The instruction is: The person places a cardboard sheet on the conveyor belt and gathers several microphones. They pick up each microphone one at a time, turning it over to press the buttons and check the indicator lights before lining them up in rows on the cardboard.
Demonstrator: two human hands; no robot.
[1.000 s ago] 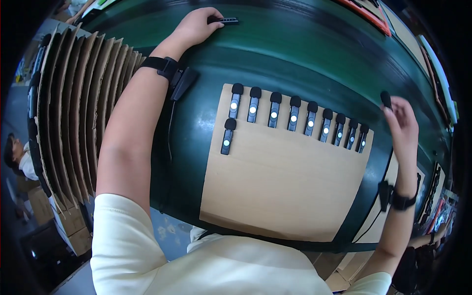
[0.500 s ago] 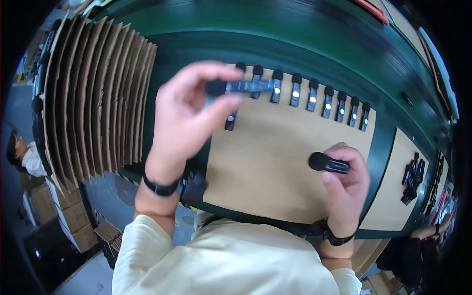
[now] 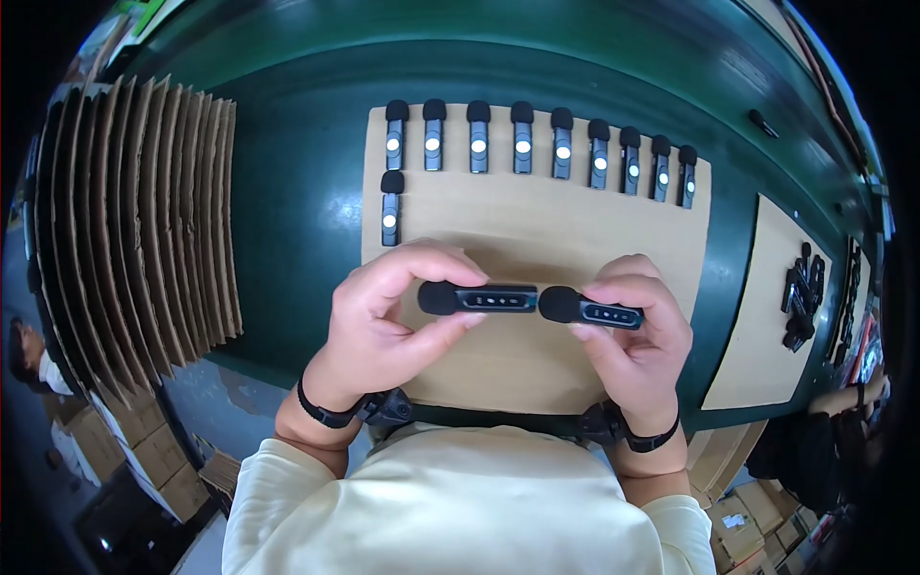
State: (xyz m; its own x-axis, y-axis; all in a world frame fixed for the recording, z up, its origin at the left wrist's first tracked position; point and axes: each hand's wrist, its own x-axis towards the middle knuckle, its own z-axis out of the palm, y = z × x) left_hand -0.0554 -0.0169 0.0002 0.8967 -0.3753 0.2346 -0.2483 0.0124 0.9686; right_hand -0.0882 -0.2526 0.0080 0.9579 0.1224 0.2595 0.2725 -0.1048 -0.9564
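Between the thumb and fingers of my left hand (image 3: 388,316) is a small black clip-on microphone (image 3: 496,299) with a foam tip. My right hand (image 3: 642,331) pinches a second microphone (image 3: 611,314) of the same kind. Both are held level over a cardboard sheet (image 3: 537,230), foam tips to the left, the strip of small marks on each facing up. The left one's bare end is close to the right one's foam tip. Along the sheet's far edge lies a row of several microphones (image 3: 522,139), and one more microphone (image 3: 390,209) lies below the row's left end.
Upright cardboard sheets (image 3: 144,230) stand packed at the left of the green table (image 3: 297,144). On the right, another cardboard sheet (image 3: 757,326) carries a heap of black microphones (image 3: 803,292). A single black piece (image 3: 763,123) lies at the far right. Another person's arm (image 3: 848,398) shows beyond.
My left hand has come down and nearer with its microphone, beside the right one. My right hand has shifted slightly left and turned its microphone's marked strip up. The view has shifted too.
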